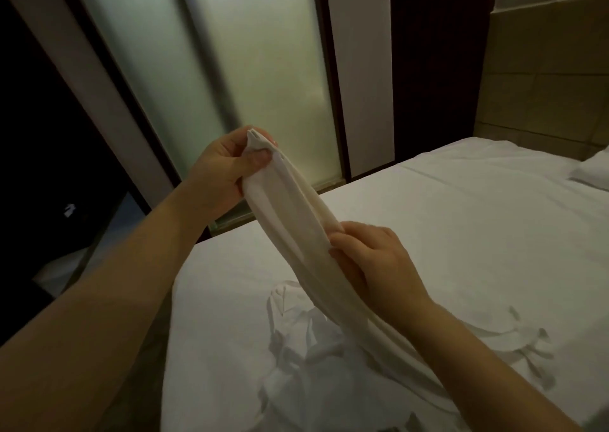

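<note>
Pinched between thumb and curled fingers, the top end of a long white cloth gathered into a narrow folded band sits in the left hand, raised above the near corner of the bed. Lower down the same band, the right hand closes its fingers round the fabric from the right side, thumb against the folds. Between the two hands the cloth runs taut and slanted, from upper left to lower right, then trails on under the right forearm towards the mattress. Beneath it, a crumpled heap of white fabric with loose strips lies on the flat white bed sheet; whether heap and band are one piece cannot be told. A white pillow rests at the far right edge. Behind the bed stand tall frosted glass panels in dark frames and a tan panelled wall
</note>
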Available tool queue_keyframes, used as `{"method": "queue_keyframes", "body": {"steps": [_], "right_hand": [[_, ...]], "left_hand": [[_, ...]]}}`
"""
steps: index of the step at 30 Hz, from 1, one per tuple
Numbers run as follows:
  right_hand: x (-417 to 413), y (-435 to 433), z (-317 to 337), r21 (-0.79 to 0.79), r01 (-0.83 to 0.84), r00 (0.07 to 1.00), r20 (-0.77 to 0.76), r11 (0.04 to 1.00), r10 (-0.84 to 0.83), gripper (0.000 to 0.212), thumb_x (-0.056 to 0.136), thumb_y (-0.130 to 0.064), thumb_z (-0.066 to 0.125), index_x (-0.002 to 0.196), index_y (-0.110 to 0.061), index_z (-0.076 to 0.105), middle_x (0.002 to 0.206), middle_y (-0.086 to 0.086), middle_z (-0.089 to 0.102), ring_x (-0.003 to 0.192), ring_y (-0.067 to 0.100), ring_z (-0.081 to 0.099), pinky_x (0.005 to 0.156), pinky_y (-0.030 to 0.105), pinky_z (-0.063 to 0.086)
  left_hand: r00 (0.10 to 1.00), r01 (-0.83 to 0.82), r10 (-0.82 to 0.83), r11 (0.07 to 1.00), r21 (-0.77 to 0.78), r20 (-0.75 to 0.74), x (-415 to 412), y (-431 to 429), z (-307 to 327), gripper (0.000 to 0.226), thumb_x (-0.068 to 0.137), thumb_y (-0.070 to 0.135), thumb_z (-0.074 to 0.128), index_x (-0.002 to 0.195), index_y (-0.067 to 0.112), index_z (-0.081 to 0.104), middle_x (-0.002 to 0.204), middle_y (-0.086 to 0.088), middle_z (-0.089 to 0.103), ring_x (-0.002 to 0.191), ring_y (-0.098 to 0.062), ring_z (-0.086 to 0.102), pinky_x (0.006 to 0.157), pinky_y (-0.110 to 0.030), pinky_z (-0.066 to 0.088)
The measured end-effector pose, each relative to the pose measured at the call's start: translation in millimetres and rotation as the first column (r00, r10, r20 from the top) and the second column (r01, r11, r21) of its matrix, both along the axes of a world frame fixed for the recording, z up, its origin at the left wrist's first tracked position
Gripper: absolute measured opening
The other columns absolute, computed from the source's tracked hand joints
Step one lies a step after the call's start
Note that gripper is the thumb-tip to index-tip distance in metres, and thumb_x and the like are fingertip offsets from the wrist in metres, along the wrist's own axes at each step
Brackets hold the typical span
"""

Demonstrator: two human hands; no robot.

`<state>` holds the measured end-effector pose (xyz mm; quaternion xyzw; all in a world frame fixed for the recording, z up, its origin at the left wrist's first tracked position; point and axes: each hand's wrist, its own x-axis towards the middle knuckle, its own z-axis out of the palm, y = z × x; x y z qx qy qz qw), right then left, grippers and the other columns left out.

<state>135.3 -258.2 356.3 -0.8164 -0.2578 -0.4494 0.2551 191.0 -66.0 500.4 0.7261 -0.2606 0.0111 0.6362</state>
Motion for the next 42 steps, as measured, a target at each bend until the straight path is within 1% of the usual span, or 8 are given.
{"method": "queue_keyframes", "body": {"steps": [3,5,13,18,25,31,37,42], "right_hand": [[4,2,9,0.091,-0.056,0.981,-0.181,0.994,0.071,0.041,0.096,-0.046,0.037,0.104,-0.018,0.066,0.1,0.002,0.068,0.082,0.02,0.062,0.075,0.025,0.047],[7,-2,11,0.165,-0.072,0.97,-0.218,0.984,0.108,0.027,0.096,-0.045,0.038,0.106,-0.026,0.055,0.1,0.0,0.066,0.08,0.02,0.061,0.071,0.027,0.05],[5,3,18,0.044,-0.048,0.996,-0.072,0.998,0.051,0.032,0.094,-0.034,0.042,0.124,-0.025,0.049,0.107,0.008,0.066,0.081,0.024,0.063,0.074,0.028,0.048],[3,15,30,0.009,-0.028,0.999,-0.024,1.0,0.028,0.046,0.09,-0.037,0.044,0.134,-0.026,0.04,0.112,0.008,0.063,0.081,0.021,0.062,0.076,0.024,0.039],[2,36,53,0.076,-0.056,0.997,0.048,0.996,0.053,0.037,0.084,-0.041,0.052,0.116,-0.022,0.047,0.103,0.009,0.065,0.075,0.021,0.063,0.071,0.024,0.041],[3,44,55,0.031,-0.031,0.997,0.067,0.999,0.029,0.038,0.089,-0.042,0.044,0.122,-0.023,0.047,0.11,0.011,0.065,0.084,0.024,0.063,0.078,0.028,0.04],[-2,50,45,0.002,0.038,0.995,0.096,0.999,-0.038,0.039,0.092,-0.046,0.039,0.12,-0.021,0.049,0.112,0.014,0.066,0.087,0.03,0.066,0.079,0.039,0.049],[-7,49,45,0.025,0.081,0.995,-0.066,0.996,-0.079,0.064,0.098,-0.051,0.02,0.082,-0.015,0.071,0.081,0.002,0.068,0.064,0.017,0.061,0.069,0.024,0.044]], "left_hand": [[1.0,0.002,-0.002,1.0,0.009,0.004,-2,2,-1,0.007,0.067,0.024,0.073,0.065,0.03,0.07,0.066,0.013,0.061,0.065,-0.002,0.057,0.062,-0.019,0.05],[1.0,0.001,-0.001,1.0,0.003,-0.008,-4,4,-1,0.01,0.068,0.021,0.072,0.063,0.029,0.07,0.065,0.013,0.061,0.064,-0.002,0.056,0.061,-0.019,0.05],[1.0,0.015,-0.015,1.0,-0.001,-0.01,-14,8,-4,0.004,0.061,0.028,0.066,0.062,0.029,0.07,0.066,0.014,0.061,0.065,-0.001,0.056,0.064,-0.02,0.05],[0.999,0.044,-0.045,0.998,-0.046,-0.02,-21,4,-4,0.004,0.056,0.024,0.067,0.057,0.025,0.07,0.059,0.011,0.06,0.055,-0.002,0.055,0.052,-0.015,0.047],[0.994,0.081,-0.083,0.996,-0.033,-0.077,-19,12,-9,0.03,0.046,0.043,0.087,0.064,0.024,0.072,0.065,0.008,0.063,0.058,-0.004,0.059,0.052,-0.017,0.049],[0.987,0.107,-0.116,0.99,-0.088,-0.109,-24,15,-10,0.017,0.056,0.033,0.079,0.066,0.022,0.072,0.067,0.005,0.065,0.061,-0.006,0.062,0.056,-0.02,0.052],[0.978,0.127,-0.146,0.984,-0.126,-0.151,-25,16,-13,0.029,0.051,0.041,0.085,0.07,0.022,0.074,0.07,0.006,0.067,0.065,-0.007,0.063,0.061,-0.022,0.055],[0.987,0.071,-0.093,0.983,-0.171,-0.13,-26,14,-14,0.011,0.054,0.028,0.074,0.063,0.022,0.073,0.066,0.007,0.065,0.061,-0.005,0.062,0.061,-0.021,0.055]]}}
